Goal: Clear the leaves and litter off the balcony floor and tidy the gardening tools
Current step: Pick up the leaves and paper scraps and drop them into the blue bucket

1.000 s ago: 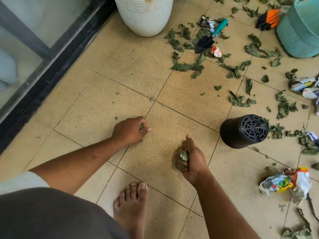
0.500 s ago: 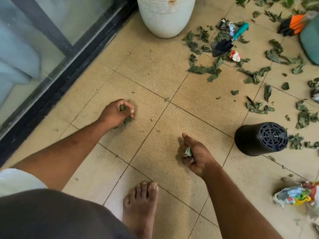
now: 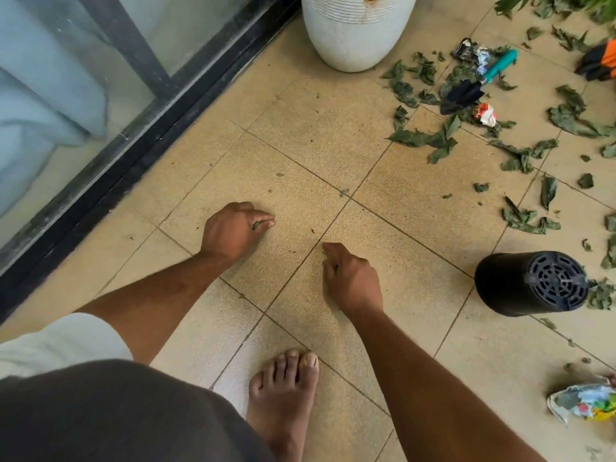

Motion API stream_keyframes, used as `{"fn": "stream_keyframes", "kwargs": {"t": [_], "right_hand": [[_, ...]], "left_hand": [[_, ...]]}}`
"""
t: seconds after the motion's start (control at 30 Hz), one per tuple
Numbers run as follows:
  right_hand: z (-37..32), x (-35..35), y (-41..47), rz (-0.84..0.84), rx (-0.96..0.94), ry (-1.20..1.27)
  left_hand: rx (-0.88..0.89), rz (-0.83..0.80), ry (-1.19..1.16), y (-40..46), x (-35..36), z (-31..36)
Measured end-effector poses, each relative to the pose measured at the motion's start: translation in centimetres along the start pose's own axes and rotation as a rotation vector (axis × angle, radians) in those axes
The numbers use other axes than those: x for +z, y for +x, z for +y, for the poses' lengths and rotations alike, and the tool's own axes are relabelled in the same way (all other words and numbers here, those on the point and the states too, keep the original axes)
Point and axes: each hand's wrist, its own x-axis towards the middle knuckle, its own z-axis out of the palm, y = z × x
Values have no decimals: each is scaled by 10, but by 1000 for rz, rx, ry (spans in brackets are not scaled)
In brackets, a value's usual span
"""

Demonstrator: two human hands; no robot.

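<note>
**potgrubber:** While both hands are down on the tile, where's the stuff that matters next? The left hand [image 3: 233, 228] is curled with a bit of leaf [image 3: 256, 225] pinched between thumb and fingers. The right hand [image 3: 353, 278] is bunched too, fingertips touching the floor. Can't tell if it's got anything in it.

**tilesweeper:** The main leaf scatter [image 3: 430, 141] is up and to the right of both hands, well apart from them, between the white planter [image 3: 358, 35] and the tipped black pot [image 3: 530, 283]. The right hand is nearer, so I'd guess it does the reaching.

**potgrubber:** And the trowel [image 3: 476, 83]?

**tilesweeper:** It's lying flat in the leaves just right of the planter. Its long axis runs diagonally: the teal handle points up-right, away from the person, and the dark blade points down-left, towards the hands. So a straight reach meets the blade first; the handle's further off.

**potgrubber:** Wrappers?

**tilesweeper:** There's a crumpled wrapper [image 3: 485, 115] just beside the blade, and another piece of litter [image 3: 583, 403] at the right edge.
</note>
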Motion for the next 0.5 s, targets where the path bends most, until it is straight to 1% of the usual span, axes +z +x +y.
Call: {"fn": "stream_keyframes", "kwargs": {"t": [0.1,0.13,0.2,0.23,0.27,0.33,0.43,0.5], "right_hand": [[5,4,-3,-25,-33,-120],[7,5,-3,-20,-36,-117],[11,2,0,9,-32,-29],[14,-2,0,34,-18,59],[17,-7,0,58,13,169],[22,-18,3,57,123,385],[32,-31,11,-76,258,654],[38,-37,17,-160,278,823]], "left_hand": [[123,21,218,5,4,4],[133,6,270,8,4,7],[93,-54,311,15,5,8],[54,-97,273,19,5,8],[3,-144,185,25,5,8],[-141,-197,-63,40,2,10],[-404,-205,-418,71,-6,13],[-493,-211,-569,90,-11,19]]}}
